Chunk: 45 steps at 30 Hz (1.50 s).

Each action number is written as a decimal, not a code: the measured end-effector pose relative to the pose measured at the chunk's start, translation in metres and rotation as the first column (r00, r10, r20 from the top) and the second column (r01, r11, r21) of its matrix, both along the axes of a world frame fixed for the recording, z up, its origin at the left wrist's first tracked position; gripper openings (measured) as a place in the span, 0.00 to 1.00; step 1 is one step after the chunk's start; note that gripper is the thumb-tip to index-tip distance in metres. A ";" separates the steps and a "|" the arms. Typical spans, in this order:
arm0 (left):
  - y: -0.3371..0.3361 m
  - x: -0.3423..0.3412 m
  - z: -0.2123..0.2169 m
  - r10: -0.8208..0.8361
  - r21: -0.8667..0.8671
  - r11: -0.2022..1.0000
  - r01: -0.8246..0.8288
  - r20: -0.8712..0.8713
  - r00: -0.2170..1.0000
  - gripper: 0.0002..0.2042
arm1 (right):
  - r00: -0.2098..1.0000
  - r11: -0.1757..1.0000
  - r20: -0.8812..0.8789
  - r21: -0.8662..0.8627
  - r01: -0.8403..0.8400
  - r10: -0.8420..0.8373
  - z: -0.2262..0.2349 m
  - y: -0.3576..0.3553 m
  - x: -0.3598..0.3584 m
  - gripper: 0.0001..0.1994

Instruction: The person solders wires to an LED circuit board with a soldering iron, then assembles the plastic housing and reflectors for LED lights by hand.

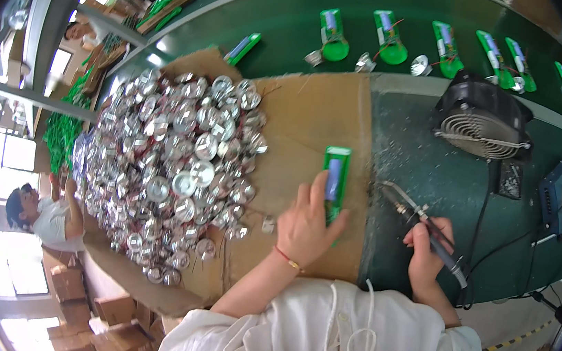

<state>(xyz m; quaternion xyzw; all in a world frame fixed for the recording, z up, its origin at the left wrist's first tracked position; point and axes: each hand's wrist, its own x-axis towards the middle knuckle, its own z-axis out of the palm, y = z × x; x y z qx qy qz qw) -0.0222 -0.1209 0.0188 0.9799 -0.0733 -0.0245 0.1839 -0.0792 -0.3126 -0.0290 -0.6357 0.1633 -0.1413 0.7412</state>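
Observation:
My left hand [306, 227] is on a long green plastic housing [346, 165] lying on the cardboard sheet. The fingers rest along its left side and the thumb is at its right, with the lower part partly covered by the hand. A pale blue cylindrical cell [332, 187] sits inside the housing. In my right hand [428, 255] is a soldering iron [448, 261] with a grey handle. Its thin metal end points up and left, toward the housing but apart from it. A small silvery piece [268, 224] lies left of my left hand.
A large heap of silver lamp reflectors [178, 164] covers the left of the cardboard [295, 115]. Several green housings with reflectors [392, 49] line the far strip. A black fan [485, 119] and a blue box-shaped unit [561, 197] stand right; cables trail nearby. Other people are at left.

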 end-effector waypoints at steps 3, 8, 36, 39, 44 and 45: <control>0.029 -0.027 0.005 -0.184 -0.136 0.955 0.263 0.422 0.888 0.22 | 1.000 0.999 0.022 -0.048 0.018 -0.017 0.000 0.000 -0.001 0.07; 0.089 -0.068 0.005 -0.062 -0.138 0.985 0.107 0.299 0.952 0.06 | 0.998 0.996 0.054 -0.085 0.042 -0.037 -0.006 0.004 0.000 0.06; 0.080 -0.034 -0.018 -0.008 -0.461 0.886 0.046 0.083 0.997 0.05 | 0.967 0.977 0.146 -0.082 -0.197 0.207 0.010 0.013 -0.036 0.09; 0.069 -0.036 -0.003 0.042 -0.563 0.816 -0.129 -0.165 0.985 0.05 | 0.934 0.941 0.133 -0.120 -0.316 0.331 0.015 0.022 -0.036 0.09; 0.050 -0.035 -0.010 0.065 -0.579 0.808 -0.109 -0.095 0.993 0.04 | 0.928 0.913 0.095 -0.241 -0.329 0.359 0.010 0.024 -0.034 0.09; 0.049 -0.034 -0.013 0.041 -0.565 0.825 -0.036 -0.003 0.999 0.03 | 0.936 0.915 0.059 -0.243 -0.323 0.347 0.010 0.024 -0.034 0.09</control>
